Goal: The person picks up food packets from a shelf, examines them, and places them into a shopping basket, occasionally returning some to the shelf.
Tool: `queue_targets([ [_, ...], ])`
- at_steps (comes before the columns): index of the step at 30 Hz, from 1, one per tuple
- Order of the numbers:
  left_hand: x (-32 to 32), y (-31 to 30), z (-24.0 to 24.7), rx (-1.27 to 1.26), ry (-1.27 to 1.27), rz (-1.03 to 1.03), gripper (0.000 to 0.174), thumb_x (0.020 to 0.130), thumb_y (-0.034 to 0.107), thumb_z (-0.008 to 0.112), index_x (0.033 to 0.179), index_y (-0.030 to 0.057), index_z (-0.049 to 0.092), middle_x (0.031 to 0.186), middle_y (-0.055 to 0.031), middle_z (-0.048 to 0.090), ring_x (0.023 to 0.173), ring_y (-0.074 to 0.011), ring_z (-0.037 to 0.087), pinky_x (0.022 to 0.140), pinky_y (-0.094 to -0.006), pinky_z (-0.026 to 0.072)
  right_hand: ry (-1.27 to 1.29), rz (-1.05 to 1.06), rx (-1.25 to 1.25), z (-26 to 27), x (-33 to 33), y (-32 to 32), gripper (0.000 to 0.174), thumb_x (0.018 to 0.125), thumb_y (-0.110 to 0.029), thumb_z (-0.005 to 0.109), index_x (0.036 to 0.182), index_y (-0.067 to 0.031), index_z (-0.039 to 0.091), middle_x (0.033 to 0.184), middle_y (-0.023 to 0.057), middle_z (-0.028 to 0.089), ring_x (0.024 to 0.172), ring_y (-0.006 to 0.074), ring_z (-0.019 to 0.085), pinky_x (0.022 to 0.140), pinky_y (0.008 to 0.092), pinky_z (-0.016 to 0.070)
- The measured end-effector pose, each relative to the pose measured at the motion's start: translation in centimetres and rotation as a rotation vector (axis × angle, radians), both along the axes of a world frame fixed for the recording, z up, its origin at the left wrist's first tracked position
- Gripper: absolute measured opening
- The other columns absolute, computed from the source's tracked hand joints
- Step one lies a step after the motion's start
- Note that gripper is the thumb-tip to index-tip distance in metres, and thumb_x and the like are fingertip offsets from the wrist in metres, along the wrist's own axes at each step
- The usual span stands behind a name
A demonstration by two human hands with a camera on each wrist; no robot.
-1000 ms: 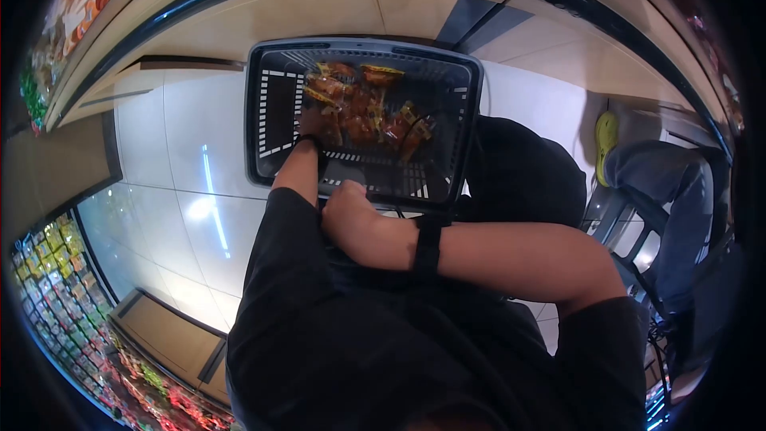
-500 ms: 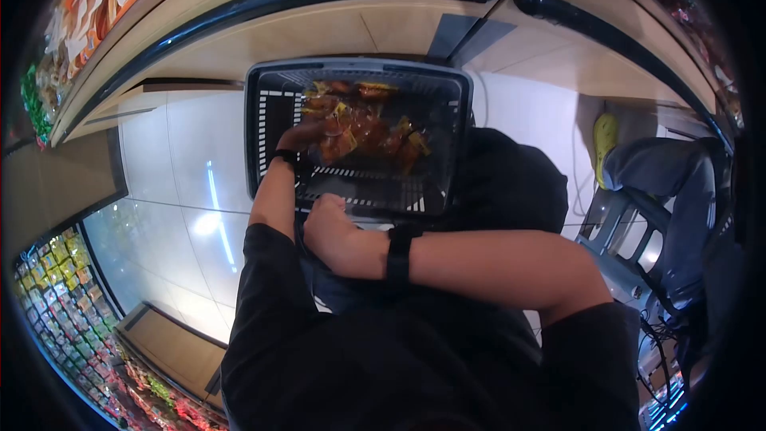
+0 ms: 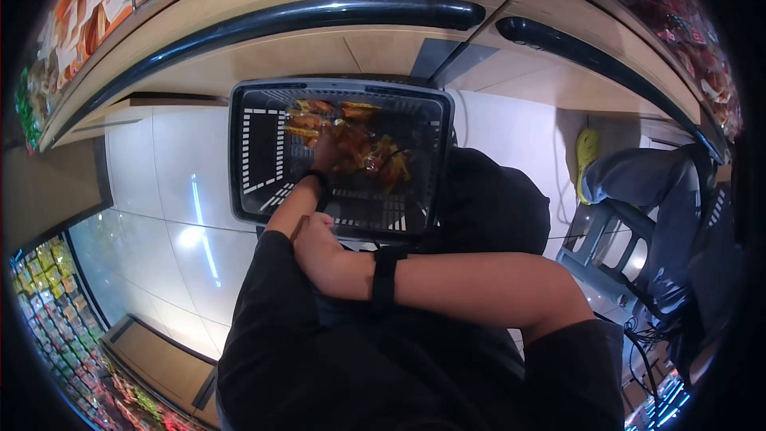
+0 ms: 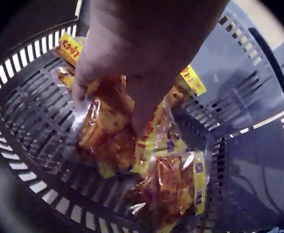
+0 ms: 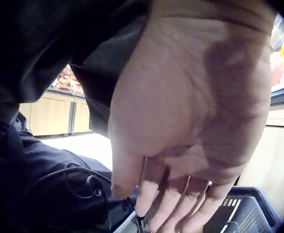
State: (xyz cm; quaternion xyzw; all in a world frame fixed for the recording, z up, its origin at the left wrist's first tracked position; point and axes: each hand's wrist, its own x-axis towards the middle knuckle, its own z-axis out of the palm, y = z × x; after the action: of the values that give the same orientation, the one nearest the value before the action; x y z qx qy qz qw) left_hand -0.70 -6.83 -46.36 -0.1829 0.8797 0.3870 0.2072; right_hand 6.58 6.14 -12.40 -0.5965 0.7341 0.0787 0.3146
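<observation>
A dark grey shopping basket [image 3: 237, 144] stands in front of the person, with several clear packets of reddish-brown snack food [image 3: 387, 161] inside. The left hand [image 3: 325, 150] reaches down into it. In the left wrist view, thumb and fingers grip a snack packet [image 4: 108, 128] from either side. Another packet with a yellow edge [image 4: 176, 182] lies close below. The right hand [image 3: 317, 249] lies near the basket's near rim, beside the left forearm. Its palm and loosely bent fingers [image 5: 166, 204] show in the right wrist view, holding nothing.
Wooden display cabinets with a dark rail [image 3: 319, 12] run behind the basket. At the right are another person's leg [image 3: 638, 175], a yellow shoe [image 3: 588, 156] and a grey stool-like frame [image 3: 598, 247]. Packed goods [image 3: 56, 287] fill a shelf at lower left.
The left hand has moved from the basket's left side onto the packets and now grips one. The right hand stays near the basket's near rim. The basket sits lower in the head view.
</observation>
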Motion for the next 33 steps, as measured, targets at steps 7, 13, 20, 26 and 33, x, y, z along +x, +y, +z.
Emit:
queue_targets([
  [7,-1.4,4.7,-1.6,-0.228,-0.220,0.263,0.131,0.065,0.066,0.081,0.149,-0.0126,0.018,0.154,-0.0358,0.028,0.146,-0.0582,0.020,0.120,-0.0595,0.0224,0.033,0.102,0.247,-0.5,-0.1,-0.5,0.041,0.083,-0.029,0.070,0.118,-0.0081,0.074,0.110,0.0111,0.070,0.103,0.0324,0.063,0.081,0.0536,0.0439],
  [13,-1.7,6.3,-1.1,-0.360,-0.153,0.346,0.130,0.064,0.062,0.084,0.147,-0.0132,0.018,0.144,-0.0365,0.037,0.138,-0.0520,0.035,0.118,-0.0547,0.0278,0.029,0.160,0.363,-0.9,-1.2,-0.3,0.054,0.081,-0.038,0.074,0.128,-0.0108,0.070,0.119,0.0100,0.068,0.109,0.0331,0.062,0.084,0.0545,0.0442],
  [20,-2.3,6.5,-1.8,-0.411,-0.186,0.393,0.123,0.071,0.059,0.080,0.148,-0.0130,0.019,0.154,-0.0346,0.030,0.145,-0.0483,0.029,0.117,-0.0539,0.0291,0.095,0.194,0.400,-0.5,-1.2,0.0,0.057,0.081,-0.040,0.075,0.130,-0.0115,0.069,0.125,0.0096,0.066,0.114,0.0332,0.060,0.086,0.0559,0.0442],
  [26,-1.4,4.5,0.7,0.147,-0.248,0.176,0.081,0.067,0.048,0.087,0.128,0.0000,0.064,0.123,-0.0178,0.070,0.115,-0.0280,0.068,0.095,-0.0427,0.0530,0.122,0.133,0.402,-0.3,-1.3,0.2,0.060,0.081,-0.041,0.075,0.133,-0.0109,0.068,0.129,0.0104,0.065,0.117,0.0336,0.059,0.089,0.0562,0.0442],
  [33,-1.4,3.7,2.7,0.116,-0.091,0.189,0.059,0.060,0.032,0.095,0.107,0.0026,0.074,0.101,-0.0109,0.077,0.084,-0.0207,0.075,0.077,-0.0387,0.0595,-0.011,0.110,0.248,1.0,-2.1,0.3,0.053,0.081,-0.038,0.076,0.127,-0.0121,0.071,0.120,0.0063,0.069,0.115,0.0299,0.061,0.090,0.0539,0.0442],
])
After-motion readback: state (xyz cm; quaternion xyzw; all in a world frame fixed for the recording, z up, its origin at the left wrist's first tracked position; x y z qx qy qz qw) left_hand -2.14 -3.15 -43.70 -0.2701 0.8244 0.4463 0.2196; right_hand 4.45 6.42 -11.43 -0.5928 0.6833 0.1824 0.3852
